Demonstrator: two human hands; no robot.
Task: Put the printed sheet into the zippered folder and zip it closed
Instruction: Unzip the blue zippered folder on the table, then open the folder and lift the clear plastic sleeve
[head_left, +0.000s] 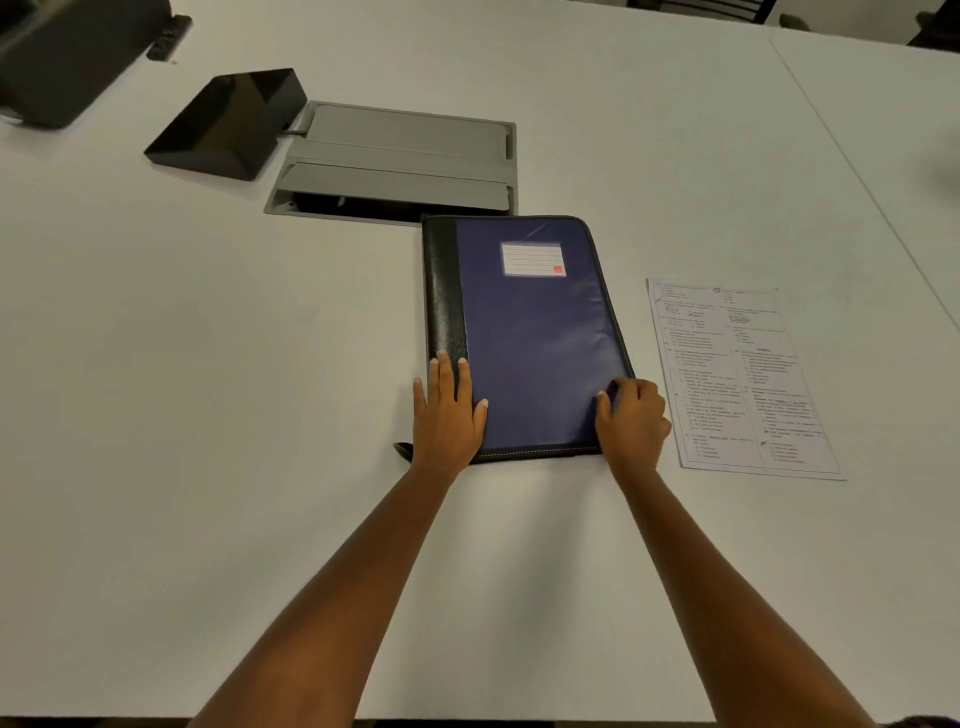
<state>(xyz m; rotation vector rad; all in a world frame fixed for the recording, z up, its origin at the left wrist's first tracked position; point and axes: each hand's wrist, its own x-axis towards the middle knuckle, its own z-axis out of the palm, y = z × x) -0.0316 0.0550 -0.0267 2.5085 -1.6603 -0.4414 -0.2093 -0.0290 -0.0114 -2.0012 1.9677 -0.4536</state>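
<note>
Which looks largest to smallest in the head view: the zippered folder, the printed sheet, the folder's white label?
1. zippered folder
2. printed sheet, slightly smaller
3. white label, far smallest

one zippered folder (535, 338), one printed sheet (737, 379), two hands, one black tray (228, 122)

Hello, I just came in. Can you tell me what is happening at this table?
A person is working on a closed blue zippered folder lying on a white table. The left hand rests flat on its near left corner, over the black spine. The right hand grips the near right corner, fingers curled at the edge. The printed sheet lies flat on the table right of the folder, untouched, so it is not yet inside.
</note>
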